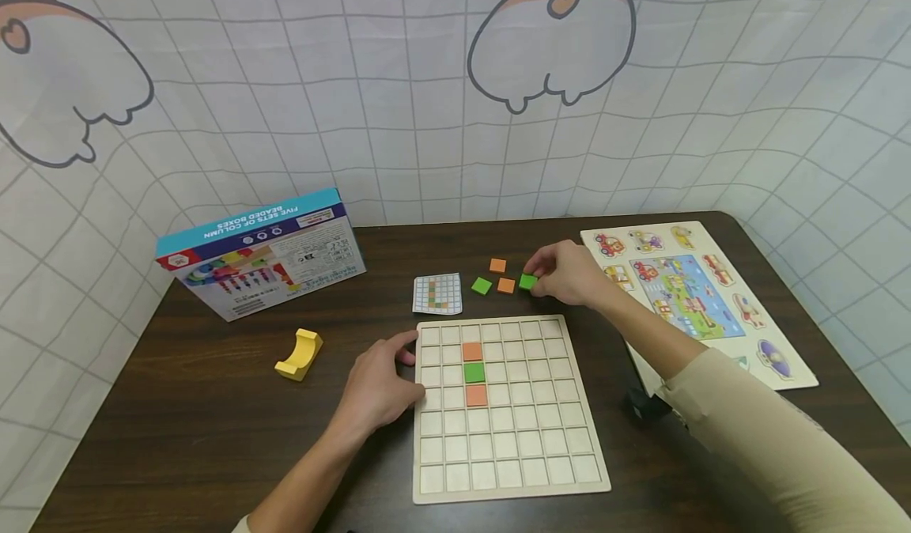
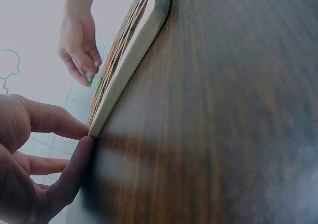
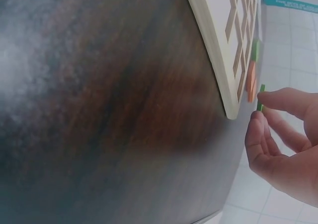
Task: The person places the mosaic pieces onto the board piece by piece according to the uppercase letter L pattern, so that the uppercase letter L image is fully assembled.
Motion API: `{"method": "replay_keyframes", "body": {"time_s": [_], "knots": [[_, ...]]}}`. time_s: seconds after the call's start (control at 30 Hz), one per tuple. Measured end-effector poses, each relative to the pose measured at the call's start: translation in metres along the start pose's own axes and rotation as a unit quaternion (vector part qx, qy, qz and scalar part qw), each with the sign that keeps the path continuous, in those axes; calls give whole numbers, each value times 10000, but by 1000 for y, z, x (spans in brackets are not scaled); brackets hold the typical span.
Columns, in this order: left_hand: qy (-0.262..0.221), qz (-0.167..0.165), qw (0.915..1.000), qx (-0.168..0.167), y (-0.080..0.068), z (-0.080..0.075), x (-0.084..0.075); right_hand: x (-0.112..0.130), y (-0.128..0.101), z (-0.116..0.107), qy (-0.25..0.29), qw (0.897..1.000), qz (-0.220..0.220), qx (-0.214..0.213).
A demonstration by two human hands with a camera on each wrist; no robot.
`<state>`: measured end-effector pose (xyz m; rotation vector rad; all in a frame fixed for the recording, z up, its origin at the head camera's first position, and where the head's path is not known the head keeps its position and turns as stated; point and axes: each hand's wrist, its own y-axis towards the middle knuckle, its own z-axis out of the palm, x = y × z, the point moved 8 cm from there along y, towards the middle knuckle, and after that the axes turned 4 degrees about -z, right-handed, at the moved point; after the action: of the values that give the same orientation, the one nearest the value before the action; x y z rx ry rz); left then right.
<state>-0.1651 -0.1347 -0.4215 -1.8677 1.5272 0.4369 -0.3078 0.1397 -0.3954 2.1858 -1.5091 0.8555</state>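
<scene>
A wooden grid board (image 1: 512,438) lies on the table, with an orange, a green and an orange tile in one column near its top. My left hand (image 1: 379,383) rests at the board's left side, thumb and forefinger spread along the edge near the upper corner. Beyond the board, my right hand (image 1: 567,274) pinches a green tile (image 3: 261,98) between thumb and fingertips. Beside it lie another green tile (image 1: 481,285), an orange tile (image 1: 506,285) and a second orange tile (image 1: 497,265). Left of these sits a pattern card (image 1: 437,293) with a printed grid.
A picture puzzle board (image 1: 776,319) lies at the right, under my right forearm. At the back left stands a cardboard box (image 1: 263,256). A yellow curved block (image 1: 300,354) sits left of my left hand. A white grid-patterned curtain (image 1: 427,161) hangs behind the table.
</scene>
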Motion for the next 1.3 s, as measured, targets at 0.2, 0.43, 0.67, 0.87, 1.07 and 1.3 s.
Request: {"method": "replay_keyframes", "body": {"time_s": [0.2, 0.43, 0.67, 0.87, 1.07, 1.3], "knots": [[16, 33, 10000, -16, -1, 0, 0, 2, -5, 3, 75, 10000, -51, 18], [31, 26, 10000, 6, -1, 0, 0, 8, -11, 6, 153, 9998, -147, 12], [74, 23, 10000, -26, -1, 0, 1, 15, -16, 12, 297, 9992, -251, 100], [82, 57, 9999, -37, 0, 0, 1, 24, -22, 17, 351, 9987, -354, 144], [62, 68, 10000, -21, 0, 0, 0, 31, -29, 23, 431, 9981, -374, 240], [31, 63, 10000, -3, 0, 0, 0, 39, -34, 28, 482, 9973, -491, 275]]}}
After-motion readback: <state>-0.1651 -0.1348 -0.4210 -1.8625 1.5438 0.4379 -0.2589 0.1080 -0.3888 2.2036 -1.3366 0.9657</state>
